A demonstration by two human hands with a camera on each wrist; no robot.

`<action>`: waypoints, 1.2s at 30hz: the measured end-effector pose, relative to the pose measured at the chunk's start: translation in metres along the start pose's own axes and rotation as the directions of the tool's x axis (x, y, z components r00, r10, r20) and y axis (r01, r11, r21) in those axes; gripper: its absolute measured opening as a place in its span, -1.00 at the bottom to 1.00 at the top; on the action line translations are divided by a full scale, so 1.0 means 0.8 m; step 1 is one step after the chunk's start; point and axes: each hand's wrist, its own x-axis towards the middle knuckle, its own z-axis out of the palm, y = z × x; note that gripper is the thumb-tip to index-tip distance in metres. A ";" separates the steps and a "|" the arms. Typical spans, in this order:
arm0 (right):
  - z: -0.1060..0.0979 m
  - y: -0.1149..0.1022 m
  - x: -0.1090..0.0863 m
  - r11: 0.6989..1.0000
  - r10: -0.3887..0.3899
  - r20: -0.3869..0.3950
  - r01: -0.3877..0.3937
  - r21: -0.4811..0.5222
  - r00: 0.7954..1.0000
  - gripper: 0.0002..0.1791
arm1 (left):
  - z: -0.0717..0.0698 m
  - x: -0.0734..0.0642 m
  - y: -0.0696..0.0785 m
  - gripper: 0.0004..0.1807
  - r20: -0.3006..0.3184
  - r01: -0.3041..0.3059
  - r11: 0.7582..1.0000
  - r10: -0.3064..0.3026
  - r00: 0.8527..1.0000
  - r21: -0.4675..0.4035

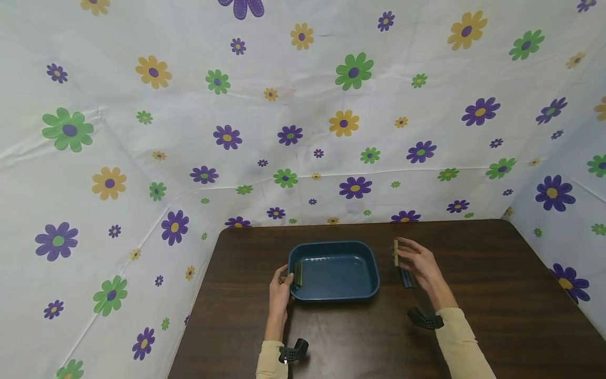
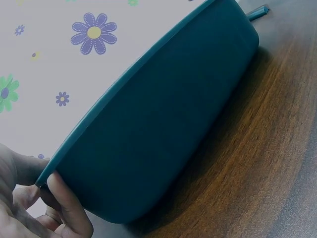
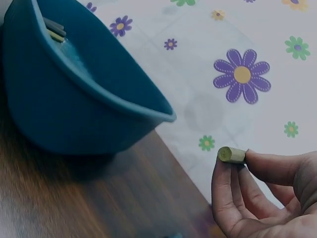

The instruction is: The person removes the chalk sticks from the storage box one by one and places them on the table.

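A blue rectangular basin (image 1: 333, 299) rests on the table. My left hand (image 1: 279, 291) grips the rim at its left side; in the left wrist view, thumb and fingers pinch the basin's edge (image 2: 91, 115). Inside, against the left wall, several dark green and olive sticks (image 1: 298, 275) lie side by side. To the right of the basin and above the table, my right hand (image 1: 420, 263) pinches a yellow-green stick (image 1: 396, 252) between thumb and fingertips. The right wrist view shows this stick's round end (image 3: 225, 154). Below that hand lie blue sticks (image 1: 406, 278), partly hidden.
The brown wooden table (image 1: 345, 337) meets a white flowered cloth (image 1: 303, 105) at the back and sides. Black wrist cameras, one on the left wrist (image 1: 293, 351) and one on the right (image 1: 425, 319), stick out from the sleeves.
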 end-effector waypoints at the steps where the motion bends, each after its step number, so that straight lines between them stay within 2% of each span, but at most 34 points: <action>1: -0.003 0.000 -0.001 1.000 0.001 0.003 -0.001 0.000 1.000 -0.43 | 0.000 -0.001 0.001 -0.58 0.000 -0.003 1.000 0.003 1.000 -0.003; 6: -0.015 0.004 -0.005 1.000 -0.001 -0.026 0.001 -0.001 1.000 -0.46 | 0.000 -0.001 0.001 -0.58 -0.004 0.007 1.000 -0.007 1.000 -0.009; 13: -0.035 0.010 -0.012 0.997 -0.011 -0.042 0.008 -0.075 0.999 -0.44 | -0.001 0.000 -0.002 -0.57 0.002 0.009 1.000 -0.009 1.000 -0.008; 20: -0.052 0.015 -0.017 0.987 0.013 -0.079 -0.025 -0.158 0.997 -0.36 | -0.001 0.001 -0.003 -0.57 0.008 0.004 1.000 -0.004 1.000 -0.010; 23: -0.057 0.019 -0.018 0.971 0.026 -0.098 -0.048 -0.234 0.995 -0.33 | -0.002 0.001 -0.003 -0.57 0.013 0.003 1.000 -0.003 1.000 -0.016; 27: -0.061 0.026 -0.021 0.935 0.040 -0.119 -0.079 -0.345 0.992 -0.34 | -0.002 0.001 -0.004 -0.57 0.016 0.008 1.000 -0.007 1.000 -0.023; 31: -0.065 0.036 -0.021 0.914 0.037 -0.137 -0.088 -0.396 0.990 -0.36 | -0.001 0.001 -0.003 -0.57 0.011 0.010 1.000 -0.010 1.000 -0.020; 36: -0.063 0.043 -0.021 0.896 -0.003 -0.161 -0.069 -0.438 0.987 -0.42 | 0.000 -0.001 -0.001 -0.57 0.005 0.013 1.000 -0.013 1.000 -0.015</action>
